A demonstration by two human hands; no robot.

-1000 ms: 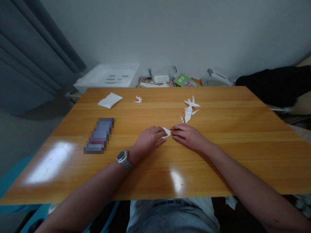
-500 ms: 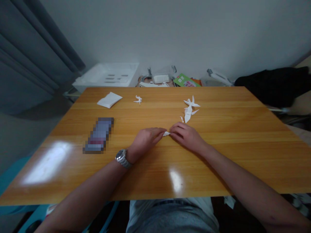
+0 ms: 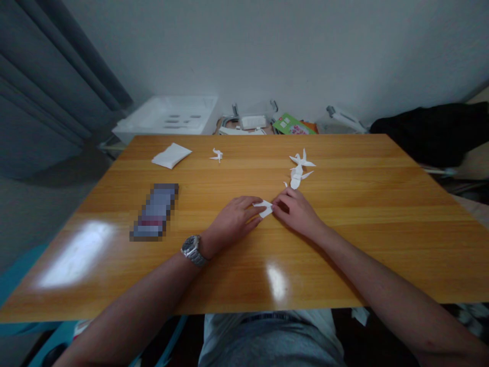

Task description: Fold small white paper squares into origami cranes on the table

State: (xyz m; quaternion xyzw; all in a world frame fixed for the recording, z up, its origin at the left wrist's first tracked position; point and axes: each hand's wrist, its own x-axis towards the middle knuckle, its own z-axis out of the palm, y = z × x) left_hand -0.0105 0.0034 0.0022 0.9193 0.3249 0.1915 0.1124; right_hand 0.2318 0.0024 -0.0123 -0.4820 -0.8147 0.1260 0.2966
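In the head view, both hands meet near the middle of the wooden bench [image 3: 344,244]. A small folded paper piece [image 3: 265,207] lies on the bench right between the two sets of fingertips. The left hand [image 3: 233,221] holds its fingers [image 3: 249,202] close together and lightly curled, with the tips on the left half of the paper piece and the thumb tucked under its near edge. The right hand [image 3: 296,211] has its fingers [image 3: 281,200] bunched together, nipping the right end of the same piece. A silver wristwatch [image 3: 192,248] sits on the left wrist.

Just beyond the right fingers lies a folded paper crane [image 3: 296,179], and a second crane [image 3: 302,161] touches it on the far side. A tiny white scrap [image 3: 285,184] lies beside the right fingertips. Well beyond the left fingers, towards the far edge, stands a smaller crane [image 3: 217,154]. Further out to the left of it is a stack of white paper squares [image 3: 171,155]. To the left of the left fingers, well apart, lies a blurred dark oblong object [image 3: 155,211].

Past the bench's far edge are a white plastic tray [image 3: 168,118], a green booklet [image 3: 292,125] and a black cloth [image 3: 431,132].
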